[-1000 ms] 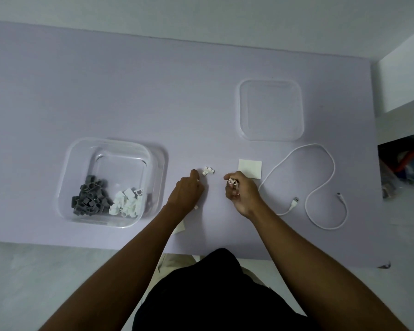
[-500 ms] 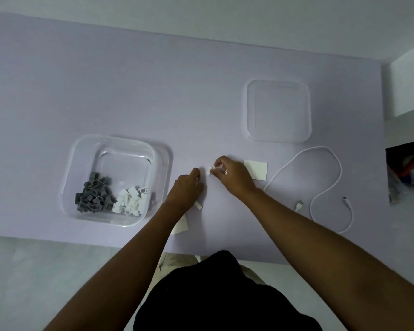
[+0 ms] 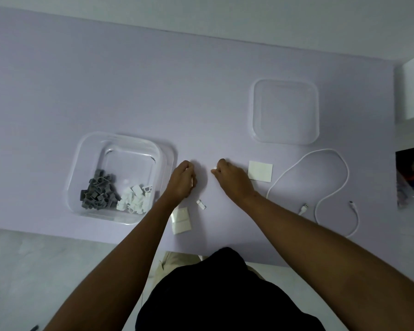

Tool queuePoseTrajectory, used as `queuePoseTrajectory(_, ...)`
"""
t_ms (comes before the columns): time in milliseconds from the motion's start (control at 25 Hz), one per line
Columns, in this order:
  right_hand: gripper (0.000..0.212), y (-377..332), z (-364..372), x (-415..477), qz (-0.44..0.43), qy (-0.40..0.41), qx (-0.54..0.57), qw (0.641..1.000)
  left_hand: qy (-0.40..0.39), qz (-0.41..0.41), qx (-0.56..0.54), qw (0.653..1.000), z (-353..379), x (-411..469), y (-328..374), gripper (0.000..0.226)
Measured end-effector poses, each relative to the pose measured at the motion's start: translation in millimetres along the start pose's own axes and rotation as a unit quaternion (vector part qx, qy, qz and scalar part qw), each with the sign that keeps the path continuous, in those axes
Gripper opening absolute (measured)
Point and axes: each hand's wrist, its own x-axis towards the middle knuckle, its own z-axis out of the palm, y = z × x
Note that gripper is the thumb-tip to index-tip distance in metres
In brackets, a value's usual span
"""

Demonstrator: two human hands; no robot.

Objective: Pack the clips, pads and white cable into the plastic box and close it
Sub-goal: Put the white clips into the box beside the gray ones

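The clear plastic box [image 3: 81, 151] stands open at the left, with grey clips [image 3: 98, 192] and white clips [image 3: 135, 199] piled inside. My left hand [image 3: 182, 180] is closed just right of the box, a white sliver showing at its palm. My right hand [image 3: 232, 177] rests on the table beside it, fingers pinched on small white clips. One loose white clip [image 3: 201, 204] lies below the hands. A white pad [image 3: 260, 170] lies right of my right hand, and more pads [image 3: 181, 219] lie near the front edge. The white cable [image 3: 330, 150] loops at the right.
The clear lid [image 3: 285, 111] lies flat at the back right, beyond the pad and cable. The purple table's front edge [image 3: 105, 237] runs close to the pads. A white wall corner and dark clutter sit off the table's right side.
My right hand moved left from near the pad to the loose clips in the middle and closed on them. My left hand stayed beside the box. The camera shifted slightly.
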Motion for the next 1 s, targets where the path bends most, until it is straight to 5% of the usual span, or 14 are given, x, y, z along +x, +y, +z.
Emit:
queuePoseTrajectory(280, 0.023, -1.5, -9.3, -7.1, 0.035, -0.013, 0.075, 0.996, -0.046, -0.064, -0.106, 0.991, -4.9, -6.3, 3.4, 0.025)
queuePoseTrajectory(400, 0.023, -0.5, -9.1, -5.4, 0.059, -0.039, 0.088, 0.994, -0.027, 0.082, 0.120, 0.989, -6.5, -4.7, -11.6, 0.034)
queuePoseTrajectory(560, 0.017, 4.6, -14.4, -4.7, 0.119, -0.035, 0.164, 0.979, -0.117, 0.141, 0.430, 0.884, -9.5, -13.9, -23.2, 0.041)
queuePoseTrajectory(840, 0.018, 2.1, -5.7, -15.8, 0.060, -0.029, 0.081, 0.995, -0.085, 0.216, 0.491, 0.839, -4.2, -19.2, -37.7, 0.019)
queuePoseTrajectory(1000, 0.023, 2.9, -5.6, -17.2, 0.014, -0.031, 0.052, 0.998, -0.085, 0.267, 0.501, 0.819, -0.6, -16.4, -42.6, 0.027)
